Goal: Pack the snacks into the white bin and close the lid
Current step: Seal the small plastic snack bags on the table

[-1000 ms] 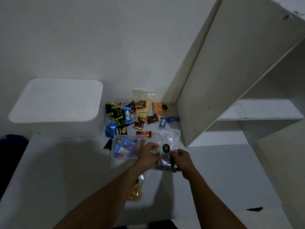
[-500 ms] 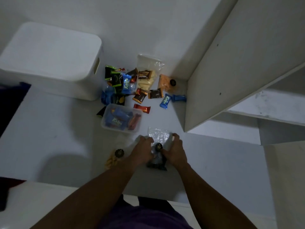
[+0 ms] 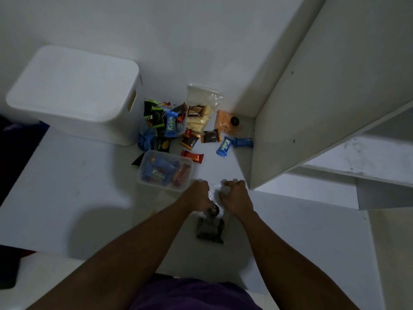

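The white bin (image 3: 73, 95) stands at the far left with its lid on. Right of it lies a pile of wrapped snacks (image 3: 169, 128), a pale bag of chips (image 3: 199, 117), an orange bag (image 3: 225, 123) and a clear tub of blue and red snacks (image 3: 164, 170). Both my hands grip the top of a clear bag of dark snacks (image 3: 210, 227) near the table's front. My left hand (image 3: 199, 194) holds its left side and my right hand (image 3: 235, 195) its right side. The bag's dark bottom part hangs toward me.
A tall white shelf panel (image 3: 312, 108) rises slanted at the right, close to my right hand. A white wall (image 3: 178, 30) closes the back. The white tabletop (image 3: 67, 209) stretches left and front. Something dark (image 3: 9, 271) lies at the lower left edge.
The view tilted down and the bin now sits farther from the frame's top. My hands shifted up on the bag's clear top, so its dark part now lies below them.
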